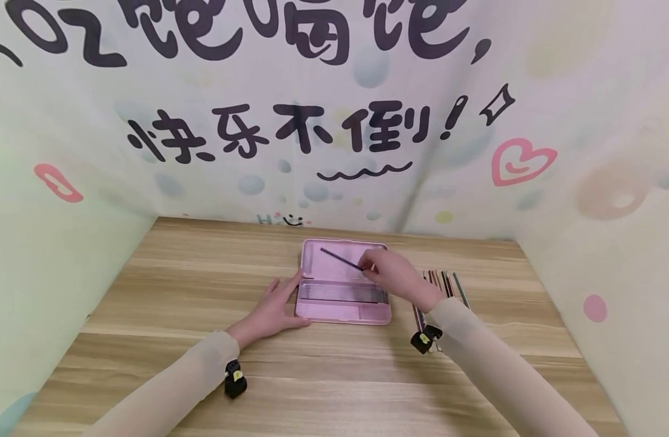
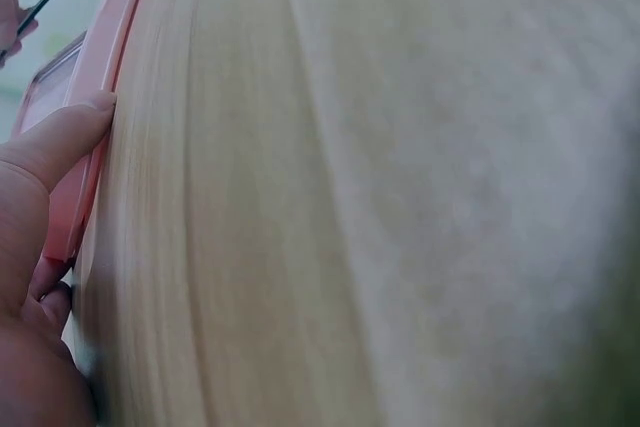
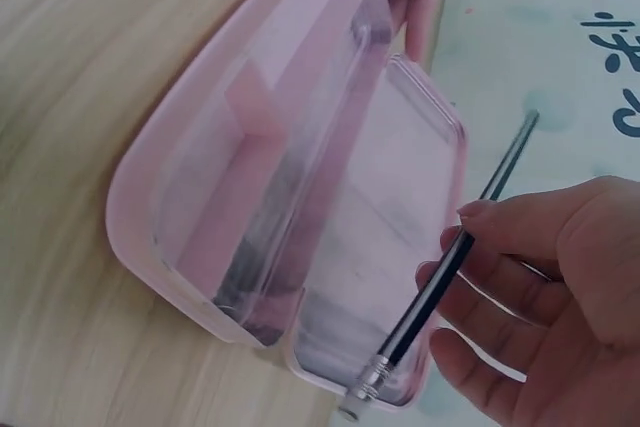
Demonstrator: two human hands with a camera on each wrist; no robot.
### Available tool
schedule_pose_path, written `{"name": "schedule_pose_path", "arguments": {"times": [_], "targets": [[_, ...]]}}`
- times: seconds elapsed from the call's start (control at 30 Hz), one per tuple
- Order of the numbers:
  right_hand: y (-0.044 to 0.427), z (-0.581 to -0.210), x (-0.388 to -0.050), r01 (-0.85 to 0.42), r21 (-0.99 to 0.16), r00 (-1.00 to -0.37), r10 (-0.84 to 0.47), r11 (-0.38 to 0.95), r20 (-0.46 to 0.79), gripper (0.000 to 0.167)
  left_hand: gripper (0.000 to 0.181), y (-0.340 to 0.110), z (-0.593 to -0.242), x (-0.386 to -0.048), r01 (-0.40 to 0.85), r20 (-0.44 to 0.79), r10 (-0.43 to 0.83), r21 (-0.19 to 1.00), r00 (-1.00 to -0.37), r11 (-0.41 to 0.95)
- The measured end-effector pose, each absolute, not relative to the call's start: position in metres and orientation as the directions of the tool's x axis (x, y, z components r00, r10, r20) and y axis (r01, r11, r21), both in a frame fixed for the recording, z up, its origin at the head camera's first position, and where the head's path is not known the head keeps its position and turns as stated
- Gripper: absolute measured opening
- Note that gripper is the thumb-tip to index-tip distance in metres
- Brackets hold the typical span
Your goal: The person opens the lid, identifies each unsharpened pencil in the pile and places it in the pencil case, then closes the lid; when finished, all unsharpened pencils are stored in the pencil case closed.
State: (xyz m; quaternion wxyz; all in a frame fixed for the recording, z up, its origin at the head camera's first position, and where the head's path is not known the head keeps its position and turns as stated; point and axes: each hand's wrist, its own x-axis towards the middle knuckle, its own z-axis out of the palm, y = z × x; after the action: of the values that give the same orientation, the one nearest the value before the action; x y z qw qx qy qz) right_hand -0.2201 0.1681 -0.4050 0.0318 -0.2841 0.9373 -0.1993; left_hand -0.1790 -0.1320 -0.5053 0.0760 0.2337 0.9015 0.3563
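A pink case (image 1: 334, 314) lies unfolded on the table, its lid towards the wall. My left hand (image 1: 268, 312) rests at its left side with spread fingers; the thumb touches the near rim, as the left wrist view also shows on the pink case (image 2: 90, 77). My right hand (image 1: 391, 273) pinches a dark pencil (image 1: 339, 258) above the lid. In the right wrist view, thumb and fingertips hold this pencil (image 3: 435, 287), its silvery end low over the lid (image 3: 385, 187). A thin dark line runs along the case's long compartment; what it is I cannot tell.
Several pencils (image 1: 457, 288) lie side by side on the wooden table (image 1: 334, 376), right of the case and partly hidden by my right forearm. A printed cloth wall (image 1: 334, 200) stands behind the table, with more pale cloth on both sides.
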Motion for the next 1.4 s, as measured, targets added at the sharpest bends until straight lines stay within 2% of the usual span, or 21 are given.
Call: {"name": "schedule_pose_path", "arguments": {"times": [0.37,0.6,0.77,1.4], "targets": [[0.148,-0.427,-0.222,-0.68,-0.284,-0.714,-0.699,0.676,0.047,0.01,0.114,-0.131,-0.507,-0.18,0.366,0.03,0.473,0.679,-0.881,0.637],[0.143,-0.443,-0.222,-0.685,-0.283,-0.698,-0.716,0.671,-0.007,0.008,0.114,-0.131,-0.506,-0.179,0.367,0.03,0.472,0.672,-0.881,0.643],[0.144,-0.45,-0.222,-0.713,-0.266,-0.673,-0.739,0.649,0.0,0.006,0.114,-0.132,-0.506,-0.176,0.357,0.014,0.472,0.675,-0.881,0.646],[0.146,-0.453,-0.217,-0.678,-0.326,-0.686,-0.726,0.659,-0.041,0.01,0.114,-0.131,-0.506,-0.178,0.378,0.046,0.476,0.676,-0.878,0.633]]}}
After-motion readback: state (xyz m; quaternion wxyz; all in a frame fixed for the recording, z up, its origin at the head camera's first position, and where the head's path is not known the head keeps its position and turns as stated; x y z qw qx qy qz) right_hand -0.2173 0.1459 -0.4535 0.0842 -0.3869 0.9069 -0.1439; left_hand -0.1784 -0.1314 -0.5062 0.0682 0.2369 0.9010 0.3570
